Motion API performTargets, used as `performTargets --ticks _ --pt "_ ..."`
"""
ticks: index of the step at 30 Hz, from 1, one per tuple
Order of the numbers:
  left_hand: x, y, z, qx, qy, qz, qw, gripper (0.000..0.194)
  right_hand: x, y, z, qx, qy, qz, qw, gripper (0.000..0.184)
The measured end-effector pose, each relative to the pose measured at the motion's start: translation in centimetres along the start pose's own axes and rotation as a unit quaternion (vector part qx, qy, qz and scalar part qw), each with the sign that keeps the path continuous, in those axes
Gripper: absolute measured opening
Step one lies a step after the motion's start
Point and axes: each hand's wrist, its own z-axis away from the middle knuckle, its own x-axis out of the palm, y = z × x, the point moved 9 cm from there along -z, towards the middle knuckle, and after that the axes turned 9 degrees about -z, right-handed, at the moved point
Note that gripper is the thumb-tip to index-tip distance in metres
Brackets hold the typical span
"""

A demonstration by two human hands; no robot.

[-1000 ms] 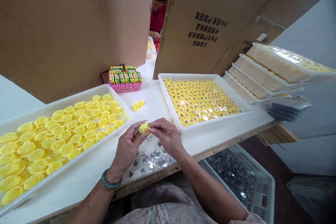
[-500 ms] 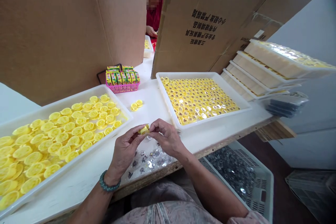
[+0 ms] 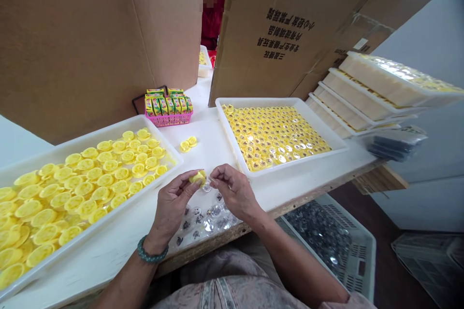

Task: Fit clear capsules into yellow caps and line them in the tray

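Note:
My left hand (image 3: 169,203) pinches a small round yellow plastic piece (image 3: 197,178) between thumb and fingertips. Just right of it, my right hand (image 3: 237,193) has its thumb and fingers pressed together; whatever they hold is too small to make out. A clear disc (image 3: 206,187) shows between the hands, and I cannot tell whether it is held or lies on the table. Below the hands, several clear domed discs with dark printed figures (image 3: 208,225) lie near the table edge. Two or so loose yellow pieces (image 3: 188,143) rest beyond my left hand.
A white tray (image 3: 170,166) of yellow pieces stands at left, another tray (image 3: 250,172) of filled pieces at right. Behind are a pink basket (image 3: 170,120) of small boxes, cardboard sheets (image 3: 290,34) and a person (image 3: 213,24). Stacked trays (image 3: 377,91) stand right; a crate (image 3: 368,246) sits below.
My right hand has come slightly away from the yellow piece, opening a small gap between the hands. The left hand still holds the piece.

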Motion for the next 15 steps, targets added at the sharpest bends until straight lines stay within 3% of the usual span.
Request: performTargets --ticks 7,11,15 --pt "0.1 -1.1 0.0 -0.031 0.014 0.082 0.996 0.034 2.0 -2.3 1.9 -0.17 0.093 0.174 0.966 0.028" --pt "0.2 -1.0 0.1 -0.032 0.015 0.073 0.997 0.035 2.4 -2.3 1.6 -0.197 0.127 0.219 0.947 0.022" --pt "0.1 -0.5 0.0 -0.025 0.012 0.084 0.996 0.036 2.3 -2.4 1.4 -0.197 0.122 0.223 0.947 0.028"
